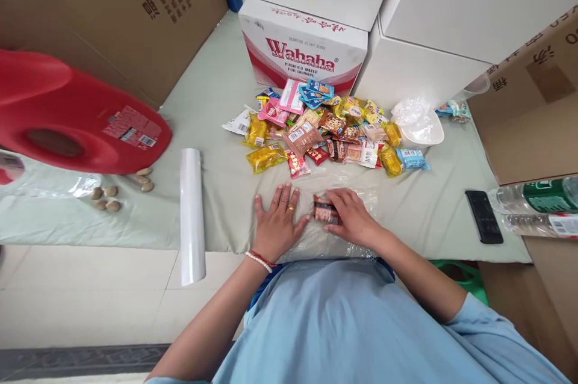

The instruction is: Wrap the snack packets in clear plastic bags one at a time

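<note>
My left hand (pixel 276 221) lies flat with its fingers spread, at the left edge of a clear plastic bag (pixel 311 247) on the cloth-covered table. My right hand (pixel 354 215) is closed round the right end of a small brown snack packet (pixel 322 209) resting on the bag. Part of that packet is hidden under the fingers. Just beyond both hands is a heap of wrapped snacks: a yellow packet (pixel 265 158), a brown packet (pixel 302 138), a pink packet (pixel 273 112) and a light blue packet (pixel 413 159) among them.
Left of my hands lies a white roll (pixel 192 215), with a red jug (pixel 67 110) and several brown nuts or stones (pixel 111 191) farther left. A Wahaba-style red and white carton (pixel 304 47) stands behind the snacks. On the right are a white bowl (pixel 422 131), a phone (pixel 484 216) and bottles (pixel 542 196).
</note>
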Demonstrator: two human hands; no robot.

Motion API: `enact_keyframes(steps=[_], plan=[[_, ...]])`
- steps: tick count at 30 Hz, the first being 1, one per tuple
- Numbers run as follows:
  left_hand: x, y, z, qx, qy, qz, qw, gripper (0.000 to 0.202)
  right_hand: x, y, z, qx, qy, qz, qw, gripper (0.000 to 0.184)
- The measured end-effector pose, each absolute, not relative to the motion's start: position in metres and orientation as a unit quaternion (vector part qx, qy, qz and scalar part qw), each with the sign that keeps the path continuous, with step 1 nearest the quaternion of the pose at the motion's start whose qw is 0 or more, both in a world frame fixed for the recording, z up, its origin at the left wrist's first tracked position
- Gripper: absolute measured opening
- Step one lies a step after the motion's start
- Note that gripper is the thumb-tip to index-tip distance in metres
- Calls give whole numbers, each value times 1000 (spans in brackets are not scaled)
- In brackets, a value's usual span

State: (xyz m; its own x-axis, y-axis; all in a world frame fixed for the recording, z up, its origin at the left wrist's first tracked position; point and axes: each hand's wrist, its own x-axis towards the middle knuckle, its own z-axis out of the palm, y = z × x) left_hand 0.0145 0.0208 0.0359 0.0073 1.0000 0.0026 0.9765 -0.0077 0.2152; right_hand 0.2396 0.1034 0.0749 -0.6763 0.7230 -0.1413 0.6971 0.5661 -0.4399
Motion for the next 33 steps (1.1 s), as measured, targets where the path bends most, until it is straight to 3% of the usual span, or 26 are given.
enact_keyframes(steps=[5, 12, 15, 18, 22, 26, 29, 33], plan=[[8, 21, 37, 706, 699, 75, 88, 69, 245, 92, 62, -403, -892, 205, 31, 59], [-6, 20, 32, 722, 683, 82, 75, 72, 254, 121, 82, -380, -903, 198, 25, 64], [-6, 20, 32, 723, 683, 76, 75, 73, 233, 154, 96, -392, -896, 204, 46, 51], [-5, 20, 34, 721, 685, 70, 75, 72, 193, 189, 98, -447, -883, 146, 14, 39], [-5, 21, 35, 720, 687, 62, 78, 72, 143, 221, 92, -502, -858, 102, -42, 49], [-5, 20, 34, 719, 687, 70, 76, 72, 146, 229, 102, -493, -861, 97, -74, 36], [-5, 20, 34, 719, 686, 84, 80, 71, 185, 219, 119, -473, -872, 129, -9, 35], [-6, 20, 34, 717, 684, 97, 90, 70, 245, 175, 129, -446, -846, 270, 114, 39]])
